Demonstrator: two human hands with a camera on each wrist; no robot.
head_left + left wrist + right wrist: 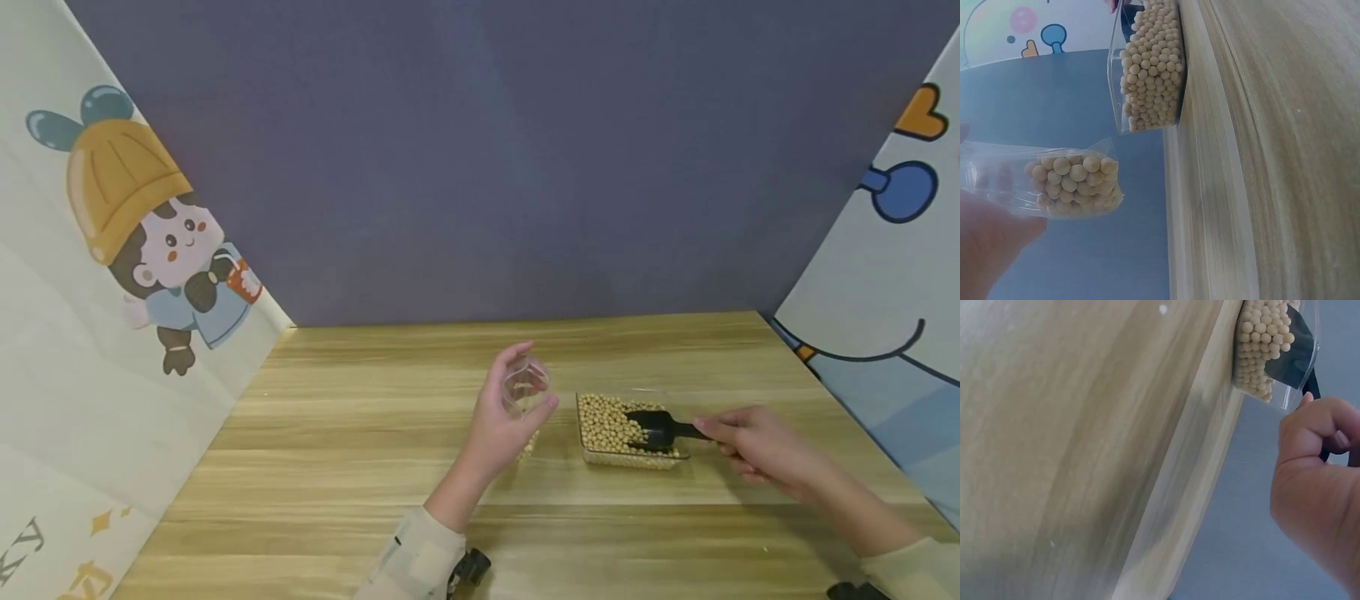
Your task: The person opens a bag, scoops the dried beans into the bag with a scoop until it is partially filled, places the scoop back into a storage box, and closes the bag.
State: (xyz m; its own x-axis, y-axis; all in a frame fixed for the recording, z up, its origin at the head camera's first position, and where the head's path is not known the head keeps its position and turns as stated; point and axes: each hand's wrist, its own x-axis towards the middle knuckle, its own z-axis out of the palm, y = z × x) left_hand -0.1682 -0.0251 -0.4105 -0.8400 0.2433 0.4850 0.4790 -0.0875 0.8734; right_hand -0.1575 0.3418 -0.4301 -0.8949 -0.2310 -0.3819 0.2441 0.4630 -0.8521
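In the head view my left hand grips a clear plastic bag near its top, fingers and thumb curved round the rounded mouth. The left wrist view shows small round tan balls, like soybeans, filling the bag's lower end. To the right is a clear rectangular box holding many more of these balls. A black scoop lies with its blade among the balls at the box's right side. My right hand holds the scoop's handle, thumb along the top and the other fingers curled beneath.
The box stands on a wood-grain table. A dark blue-grey panel rises at the back. White side panels with cartoon prints flank the table at left and right.
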